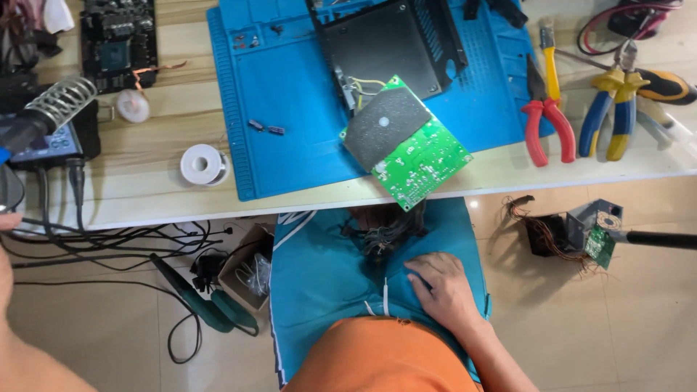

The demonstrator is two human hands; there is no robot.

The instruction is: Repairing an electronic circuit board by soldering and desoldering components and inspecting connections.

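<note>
My right hand point(444, 288) lies palm down on the teal cloth over my lap point(327, 283), holding nothing, just below a bundle of dark wires point(385, 232) that hangs from the table edge. Above it a green circuit board point(421, 160) with a grey pad point(385, 125) juts over the edge of the table, wired to a black metal case point(388, 43) on the blue work mat point(290, 116). Only a fingertip of my left hand point(7, 220) shows at the far left edge, beside the soldering station point(47, 144); its grip is hidden.
A solder spool point(204, 164) and a coiled iron holder point(64, 101) sit at the left. Red pliers point(546, 127) and blue-yellow pliers point(611, 109) lie at the right. Cables point(131, 243), a green tool point(207, 308) and a small board with wires point(581, 236) are on the floor.
</note>
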